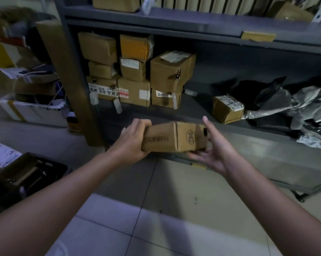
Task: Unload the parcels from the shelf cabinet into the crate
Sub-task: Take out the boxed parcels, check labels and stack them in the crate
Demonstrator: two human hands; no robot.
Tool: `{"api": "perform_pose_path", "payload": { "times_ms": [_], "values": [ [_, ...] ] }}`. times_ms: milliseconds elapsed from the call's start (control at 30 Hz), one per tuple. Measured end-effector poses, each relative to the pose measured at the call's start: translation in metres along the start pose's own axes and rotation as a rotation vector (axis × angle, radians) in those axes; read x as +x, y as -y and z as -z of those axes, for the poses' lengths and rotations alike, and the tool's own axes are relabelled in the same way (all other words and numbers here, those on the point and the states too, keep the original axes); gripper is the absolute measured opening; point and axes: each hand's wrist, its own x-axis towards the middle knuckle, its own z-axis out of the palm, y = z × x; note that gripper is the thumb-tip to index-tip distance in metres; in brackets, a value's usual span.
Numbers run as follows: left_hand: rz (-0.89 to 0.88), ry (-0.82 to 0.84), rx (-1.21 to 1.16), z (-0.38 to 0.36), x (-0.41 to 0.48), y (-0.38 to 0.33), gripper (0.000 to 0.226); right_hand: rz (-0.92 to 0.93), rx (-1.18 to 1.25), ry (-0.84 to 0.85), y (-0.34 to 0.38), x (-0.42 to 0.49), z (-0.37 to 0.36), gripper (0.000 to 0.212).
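With left hand (132,143) curled round one end, grips a brown parcel (167,139) in the air just before the lower shelf (267,146) edge. With right hand (213,150) flat-fingered, cradles the other end from below, thumb up. Holds it well apart from the black crate (54,166) at lower left, with more parcels (135,74) stacked on the shelf behind

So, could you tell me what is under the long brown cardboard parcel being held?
The right hand has its fingers beneath the long brown cardboard parcel; the left hand grips its other end. Its underside is hidden.
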Motion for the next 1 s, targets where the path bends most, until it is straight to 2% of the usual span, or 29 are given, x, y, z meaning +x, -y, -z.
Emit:
{"api": "perform_pose_path", "payload": {
  "times_ms": [133, 233, 300, 333, 367, 433, 467, 533, 600, 667, 733, 800, 933, 1000],
  "values": [
    [-0.173, -0.047, 0.221, -0.007, -0.003, 0.001, 0.068, -0.082, -0.017, -0.064, -0.012, 0.001, -0.003, 0.046],
    [-0.244, -0.072, 0.31, -0.007, -0.005, 0.006, 0.078, -0.071, -0.006, -0.053, -0.014, 0.0, -0.004, 0.026],
    [-0.184, -0.082, 0.319, -0.006, -0.007, 0.006, 0.096, -0.038, -0.008, -0.039, -0.018, 0.003, -0.003, 0.021],
    [-0.105, -0.085, 0.297, -0.006, -0.007, 0.009, 0.107, -0.013, -0.021, -0.023, -0.02, 0.005, -0.002, 0.029],
    [0.013, -0.097, 0.231, -0.004, -0.006, 0.008, 0.116, 0.013, -0.02, -0.011, -0.021, 0.007, -0.001, 0.041],
    [0.335, -0.122, -0.085, 0.001, -0.002, 0.008, 0.123, 0.063, 0.028, -0.006, -0.022, 0.01, 0.001, 0.054],
    [0.5, -0.135, -0.309, 0.004, 0.0, 0.008, 0.117, 0.091, 0.051, 0.002, -0.021, 0.01, 0.002, 0.055],
    [0.76, -0.16, -0.807, 0.006, 0.004, 0.009, 0.081, 0.139, 0.081, 0.024, -0.021, 0.01, 0.004, 0.054],
    [0.879, -0.136, -1.267, 0.007, 0.005, 0.004, 0.044, 0.184, 0.088, 0.045, -0.022, 0.011, 0.005, 0.054],
    [0.877, -0.112, -1.528, 0.008, 0.006, -0.001, 0.045, 0.213, 0.095, 0.049, -0.025, 0.013, 0.004, 0.049],
    [0.836, -0.055, -1.533, 0.009, 0.007, -0.007, 0.05, 0.242, 0.091, 0.052, -0.028, 0.015, 0.004, 0.045],
    [0.826, -0.009, -1.462, 0.006, 0.007, -0.013, 0.045, 0.263, 0.068, 0.074, -0.03, 0.015, 0.004, 0.049],
    [0.794, -0.097, -1.398, 0.002, 0.008, -0.011, 0.053, 0.186, -0.024, 0.115, -0.027, 0.018, 0.01, 0.051],
    [0.728, -0.162, -1.27, 0.006, 0.009, -0.013, 0.059, 0.125, -0.1, 0.053, -0.026, 0.019, 0.012, 0.048]
  ]
}}
